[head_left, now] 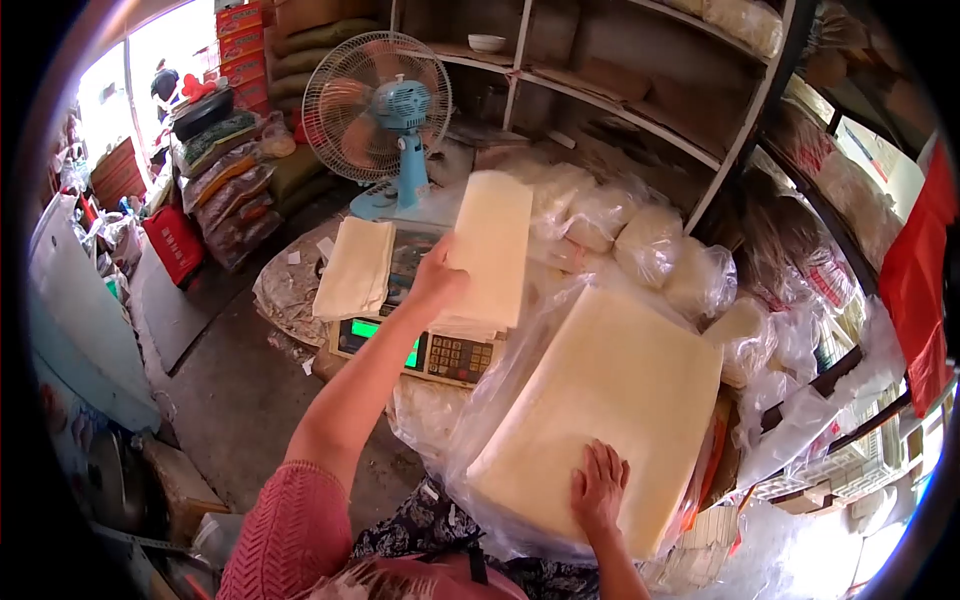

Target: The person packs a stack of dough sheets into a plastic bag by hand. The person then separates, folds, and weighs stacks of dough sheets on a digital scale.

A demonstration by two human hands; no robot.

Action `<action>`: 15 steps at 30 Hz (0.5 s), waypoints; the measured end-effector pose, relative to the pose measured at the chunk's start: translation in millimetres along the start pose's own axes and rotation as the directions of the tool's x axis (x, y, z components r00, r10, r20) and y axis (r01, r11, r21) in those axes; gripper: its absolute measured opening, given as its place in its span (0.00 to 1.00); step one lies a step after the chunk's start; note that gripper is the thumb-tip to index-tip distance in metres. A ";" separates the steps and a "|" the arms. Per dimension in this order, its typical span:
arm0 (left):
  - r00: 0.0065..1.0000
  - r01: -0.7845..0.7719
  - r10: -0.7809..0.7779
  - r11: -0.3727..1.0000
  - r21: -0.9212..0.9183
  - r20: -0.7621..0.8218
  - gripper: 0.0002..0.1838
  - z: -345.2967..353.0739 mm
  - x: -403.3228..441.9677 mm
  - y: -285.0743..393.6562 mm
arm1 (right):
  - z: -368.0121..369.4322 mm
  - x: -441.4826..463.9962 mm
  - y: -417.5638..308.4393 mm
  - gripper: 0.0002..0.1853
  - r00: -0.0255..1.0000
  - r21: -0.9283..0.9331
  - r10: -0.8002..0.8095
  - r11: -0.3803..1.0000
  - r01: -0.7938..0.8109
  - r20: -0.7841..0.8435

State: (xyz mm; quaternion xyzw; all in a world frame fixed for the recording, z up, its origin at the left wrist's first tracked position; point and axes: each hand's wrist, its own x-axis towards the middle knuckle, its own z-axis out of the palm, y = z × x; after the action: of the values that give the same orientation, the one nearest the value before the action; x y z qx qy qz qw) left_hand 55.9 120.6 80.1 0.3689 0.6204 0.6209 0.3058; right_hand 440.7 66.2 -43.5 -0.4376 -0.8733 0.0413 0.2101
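Observation:
My left hand grips the left edge of a folded stack of cream-coloured sheets over a digital scale. Its thumb lies on top, while the other fingers are partly hidden. To its left, a second folded bundle of cream sheets rests on the scale, whose green display is partly covered by my forearm. My right hand lies with its fingers stretched out on a large, thick pile of cream sheets. Clear plastic wrapping surrounds that pile. I cannot tell what the sheets are made of.
A blue desk fan stands behind the scale. Several plastic-wrapped bundles lie behind the large pile, below wooden shelves. Stacked bagged goods and a red bag are at the left. A red sheet hangs at the right.

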 end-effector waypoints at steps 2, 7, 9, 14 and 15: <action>0.988 0.154 -0.155 0.971 0.183 -0.009 0.41 -10.8 16.3 -12.9 | 2.1 -2.6 1.7 0.22 1.000 -0.008 -0.006 1.000 0.006 -0.003; 0.930 -0.135 0.321 0.753 0.644 -0.181 0.28 -42.1 32.0 -52.5 | 2.0 -2.1 1.6 0.22 1.000 -0.001 0.002 1.000 -0.002 0.010; 0.898 0.026 0.341 0.593 0.805 -0.280 0.31 -77.7 35.7 -53.9 | -1.1 -1.6 0.2 0.22 1.000 0.013 0.007 1.000 -0.007 0.012; 0.930 0.358 -0.029 0.297 0.885 -0.366 0.36 -126.8 28.9 -55.6 | 0.5 0.1 -2.0 0.22 1.000 0.012 0.010 1.000 -0.011 0.008; 0.949 0.314 -0.060 0.282 0.907 -0.310 0.36 -133.1 31.8 -58.5 | 0.9 -0.2 -1.2 0.22 1.000 0.009 0.005 1.000 -0.005 0.003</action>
State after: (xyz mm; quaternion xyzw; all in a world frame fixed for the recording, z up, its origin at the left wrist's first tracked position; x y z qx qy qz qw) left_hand -77.3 77.3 29.9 0.3321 0.9335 0.1318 0.0319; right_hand 439.6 65.5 -44.1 -0.4388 -0.8723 0.0464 0.2106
